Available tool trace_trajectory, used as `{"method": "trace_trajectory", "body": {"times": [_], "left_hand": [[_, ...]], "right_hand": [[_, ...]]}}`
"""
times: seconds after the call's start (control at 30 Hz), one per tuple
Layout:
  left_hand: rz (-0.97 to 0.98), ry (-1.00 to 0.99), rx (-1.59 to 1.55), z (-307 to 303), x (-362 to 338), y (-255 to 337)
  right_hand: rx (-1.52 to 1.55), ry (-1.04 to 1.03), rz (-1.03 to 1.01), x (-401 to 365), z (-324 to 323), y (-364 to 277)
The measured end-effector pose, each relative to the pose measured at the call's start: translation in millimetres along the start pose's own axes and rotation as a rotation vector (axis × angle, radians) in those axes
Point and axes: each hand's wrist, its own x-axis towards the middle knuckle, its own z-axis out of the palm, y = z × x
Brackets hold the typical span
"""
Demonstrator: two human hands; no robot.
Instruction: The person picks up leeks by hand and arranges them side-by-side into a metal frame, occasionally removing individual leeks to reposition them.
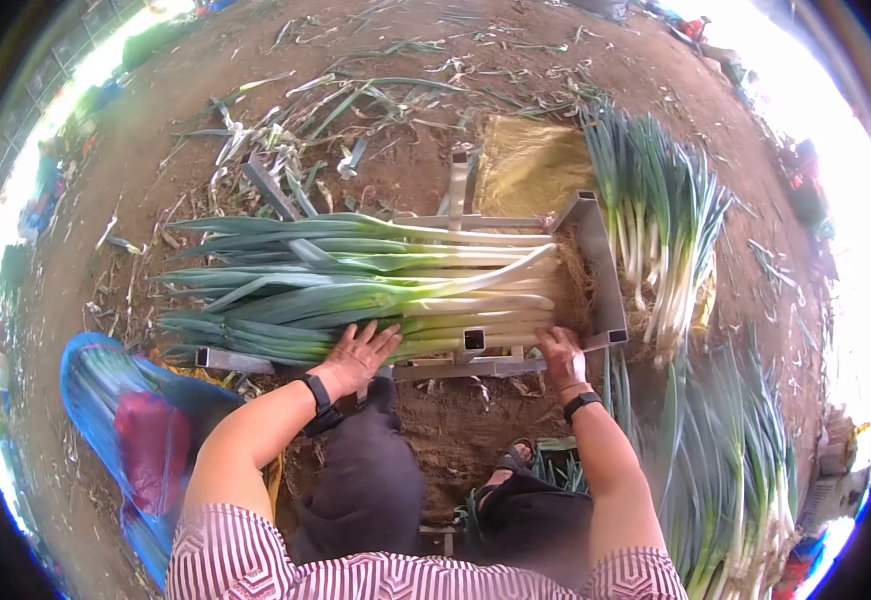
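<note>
A thick bundle of leeks [376, 285] lies sideways in a metal frame [596, 265], green leaves to the left, white stalks to the right. My left hand [359, 356] rests flat on the nearest leeks where green turns white, fingers spread. My right hand [562, 358] presses on the white stalk ends by the frame's near right corner. Both wrists wear black bands.
More leeks [661, 225] lie in a pile to the right of the frame, and another heap [736, 470] at my right side. A blue bag [141, 430] lies at my left. Leaf scraps litter the bare soil [376, 110] beyond the frame.
</note>
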Motion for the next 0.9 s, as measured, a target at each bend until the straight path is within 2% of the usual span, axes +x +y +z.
{"method": "trace_trajectory", "body": {"times": [0.2,0.27,0.33,0.47,0.7,0.8,0.9], "left_hand": [[-0.015,-0.055,-0.05,3.7,-0.4,1.7],[-0.019,-0.094,-0.047,0.7,0.2,1.8],[-0.003,-0.052,-0.059,8.3,1.1,-0.3],[0.005,-0.04,-0.045,11.1,-0.9,-0.7],[0.005,-0.068,-0.054,5.7,1.9,-2.4],[0.023,-0.214,-0.03,-28.2,-0.8,-1.1],[0.028,-0.079,-0.068,1.1,5.0,-1.7]], "right_hand": [[-0.137,0.057,0.041,5.8,-9.3,-9.3],[-0.163,0.002,0.098,13.1,-12.8,-11.7],[-0.215,-0.03,0.142,20.7,-14.7,-12.4],[-0.394,-0.232,0.089,29.5,-19.2,-11.5],[-0.376,-0.283,0.157,24.8,-15.6,-10.9],[-0.395,-0.332,0.111,24.6,-18.1,-5.4],[-0.511,-0.482,0.124,38.8,-17.9,-14.9]]}}
